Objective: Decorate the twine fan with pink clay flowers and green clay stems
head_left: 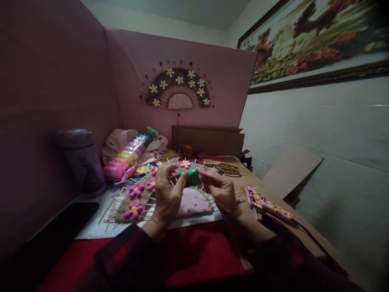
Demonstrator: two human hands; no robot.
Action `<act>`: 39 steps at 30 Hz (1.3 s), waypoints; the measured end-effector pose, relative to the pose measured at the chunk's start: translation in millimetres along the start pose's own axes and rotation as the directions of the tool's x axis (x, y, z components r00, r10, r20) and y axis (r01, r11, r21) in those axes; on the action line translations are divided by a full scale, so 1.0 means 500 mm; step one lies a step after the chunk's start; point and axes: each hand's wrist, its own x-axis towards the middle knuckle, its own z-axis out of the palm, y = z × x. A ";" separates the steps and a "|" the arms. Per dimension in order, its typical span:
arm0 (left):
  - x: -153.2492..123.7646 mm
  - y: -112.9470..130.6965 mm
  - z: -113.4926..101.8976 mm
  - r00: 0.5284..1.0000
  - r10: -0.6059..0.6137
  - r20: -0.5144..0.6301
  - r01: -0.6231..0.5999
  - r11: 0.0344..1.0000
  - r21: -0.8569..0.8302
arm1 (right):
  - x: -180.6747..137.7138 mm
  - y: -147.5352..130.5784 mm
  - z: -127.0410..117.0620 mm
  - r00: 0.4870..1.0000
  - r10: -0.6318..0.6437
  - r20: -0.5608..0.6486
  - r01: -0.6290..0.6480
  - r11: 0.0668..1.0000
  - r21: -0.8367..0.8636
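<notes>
A small shiny green packet (191, 177), perhaps wrapped clay, is held up between both my hands. My left hand (167, 192) closes its thumb and fingers on the packet's left end. With bent fingers, my right hand (220, 188) pinches at its right end. Below and behind them lies a fan-shaped craft of sticks woven with brown twine (126, 209). Pink flowers (133, 209) with yellow centres sit on the twine, and a dotted pale pink half circle (194, 202) forms its base. My hands hide part of the fan's middle.
Packs of coloured clay (133, 152) lie at the back left beside a purple thermos (82, 162). A flower-patterned glue gun (269, 202) with a cord lies right. Scissors (226, 168) and cardboard (209, 138) are behind. A black phone-like slab (68, 221) rests left; a finished fan (179, 87) hangs ahead.
</notes>
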 end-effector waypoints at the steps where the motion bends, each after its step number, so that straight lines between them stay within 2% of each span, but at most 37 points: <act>1: 0.004 0.000 0.001 0.993 -0.100 0.056 0.107 0.986 -0.130 | 0.000 0.001 0.001 1.000 0.028 -0.002 -0.028 0.999 0.040; 2: 0.005 0.000 0.002 0.967 -0.197 0.161 0.235 0.935 -0.267 | 0.000 0.002 0.002 0.998 0.055 -0.005 -0.054 0.996 0.070; 4: 0.005 -0.002 0.007 0.860 -0.311 0.404 0.484 0.748 -0.455 | 0.000 0.004 0.003 0.996 0.093 -0.002 -0.092 0.990 0.109; 5: 0.004 -0.004 0.008 0.809 -0.328 0.487 0.566 0.657 -0.498 | 0.000 0.006 0.004 0.995 0.102 0.006 -0.102 0.987 0.121; 6: 0.002 -0.005 0.010 0.777 -0.334 0.533 0.613 0.593 -0.522 | 0.000 0.008 0.004 0.994 0.109 0.020 -0.111 0.986 0.127; 7: 0.000 -0.007 0.011 0.764 -0.334 0.551 0.632 0.556 -0.540 | -0.001 0.010 0.003 0.992 0.116 0.042 -0.121 0.984 0.128; 12: -0.004 -0.012 0.008 0.778 -0.337 0.530 0.625 0.505 -0.595 | -0.005 0.012 0.000 0.978 0.144 0.152 -0.161 0.981 0.107; 16: -0.006 -0.008 0.007 0.779 -0.346 0.523 0.624 0.503 -0.598 | -0.008 0.007 0.000 0.976 0.100 0.192 -0.124 0.986 0.116; 21: -0.004 -0.005 0.012 0.790 -0.353 0.501 0.612 0.504 -0.610 | -0.008 0.000 0.001 0.984 0.048 0.170 -0.064 0.994 0.087; 25: -0.001 -0.015 0.013 0.783 -0.348 0.515 0.620 0.496 -0.607 | -0.009 0.000 0.002 0.988 0.099 0.117 -0.110 0.990 0.091; 28: 0.000 -0.024 0.013 0.766 -0.326 0.554 0.638 0.492 -0.592 | -0.011 0.004 0.002 0.977 0.159 0.141 -0.176 0.978 0.113; 33: -0.002 -0.026 0.011 0.753 -0.346 0.559 0.655 0.475 -0.588 | -0.007 0.005 0.000 0.968 0.187 0.166 -0.208 0.970 0.122; 39: -0.005 -0.019 0.011 0.770 -0.347 0.536 0.635 0.505 -0.585 | -0.001 0.003 0.002 0.960 0.158 0.230 -0.198 0.967 0.162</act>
